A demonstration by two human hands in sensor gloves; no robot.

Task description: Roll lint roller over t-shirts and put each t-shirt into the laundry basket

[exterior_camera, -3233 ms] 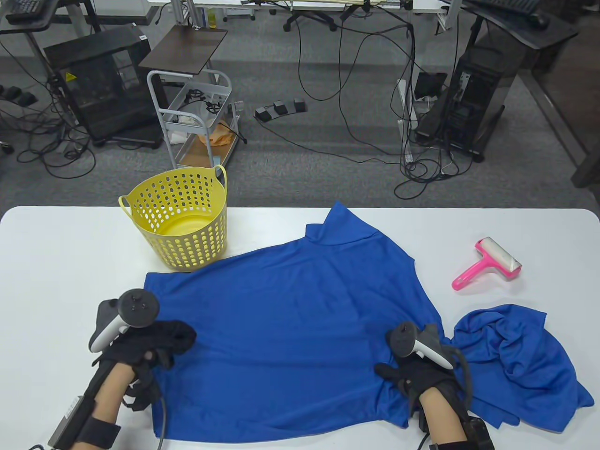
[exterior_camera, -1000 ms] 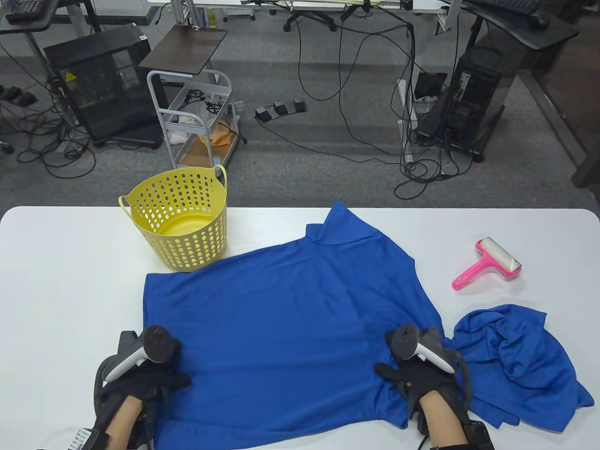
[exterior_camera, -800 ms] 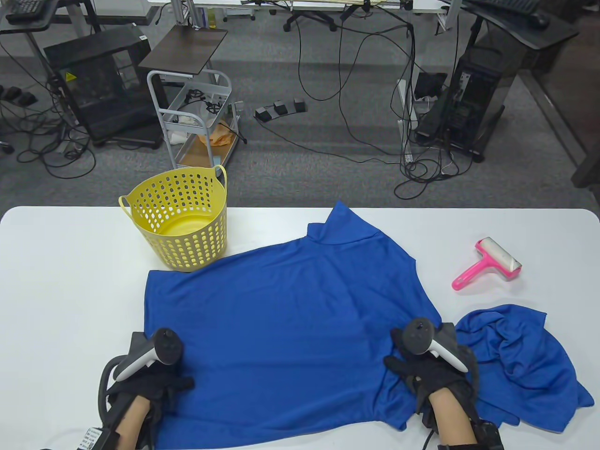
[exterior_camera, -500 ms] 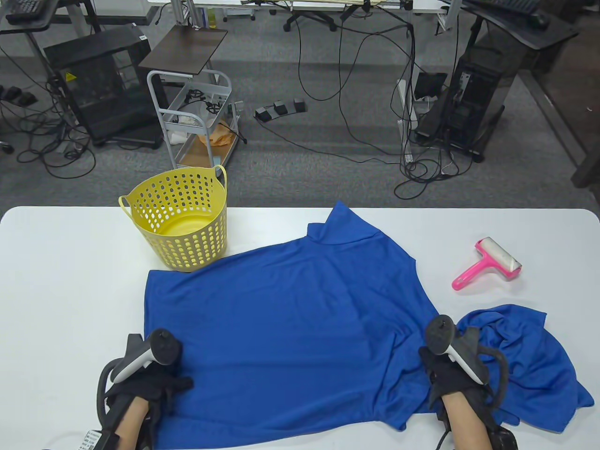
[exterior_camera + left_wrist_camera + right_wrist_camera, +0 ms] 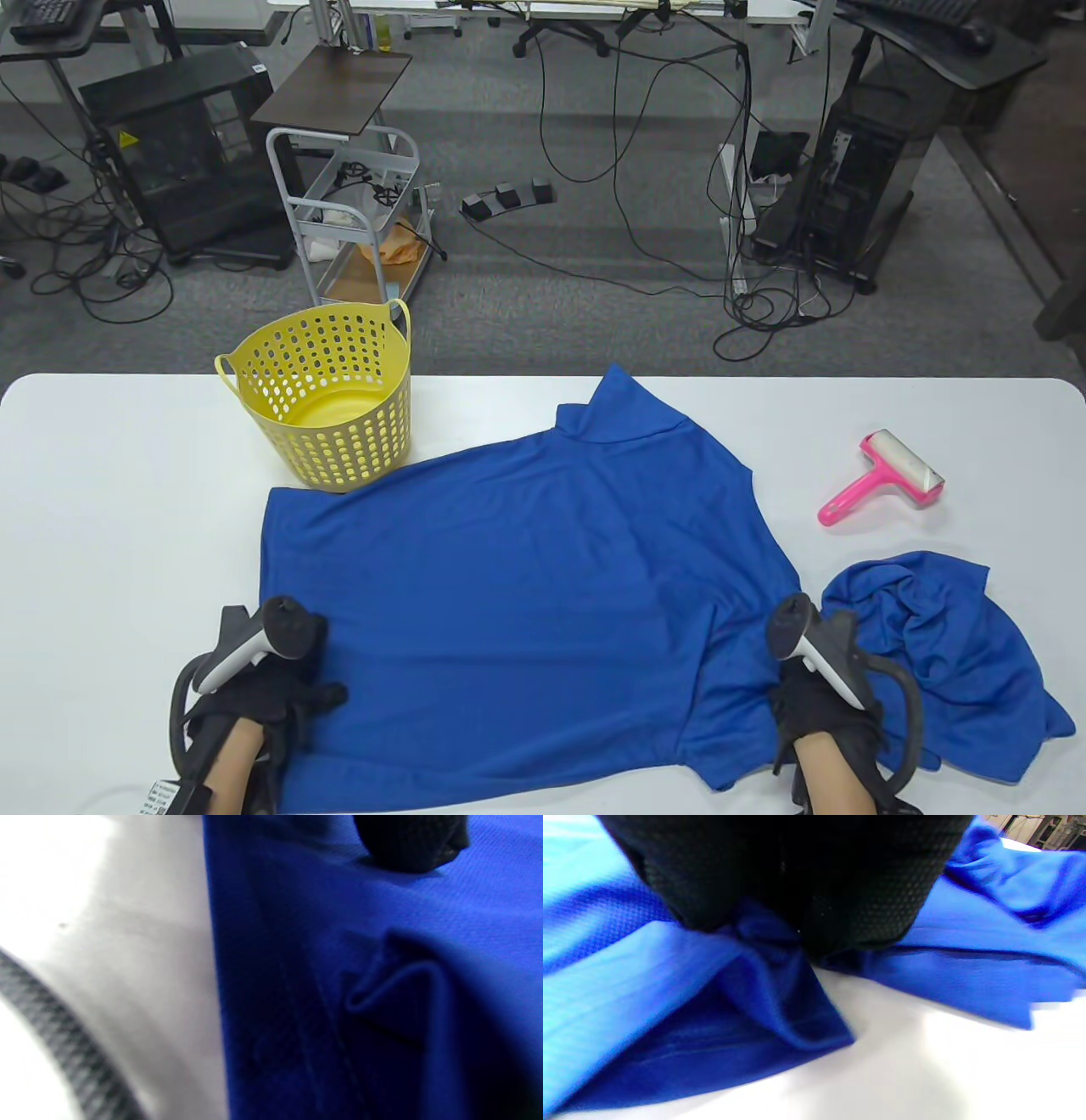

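Observation:
A blue t-shirt (image 5: pixel 526 594) lies spread flat across the middle of the white table (image 5: pixel 127 475). My left hand (image 5: pixel 271 696) rests on its near left edge; in the left wrist view a black fingertip (image 5: pixel 411 840) presses on the blue cloth (image 5: pixel 339 942). At the shirt's near right corner my right hand (image 5: pixel 814 705) pinches a bunch of the fabric (image 5: pixel 772 984), which gathers under the glove (image 5: pixel 780 878). The pink lint roller (image 5: pixel 882 480) lies untouched at the right. The yellow laundry basket (image 5: pixel 327 399) stands empty at the back left, touching the shirt's far left corner.
A second blue t-shirt (image 5: pixel 933 654) lies crumpled at the near right, right beside my right hand. Bare table (image 5: pixel 925 1069) shows at the near edge. Beyond the table are a cart, cables and computer cases on the floor.
My right hand has moved right and towards me, dragging the shirt's near right corner with it. My left hand slid towards the near edge earlier and has since stayed put.

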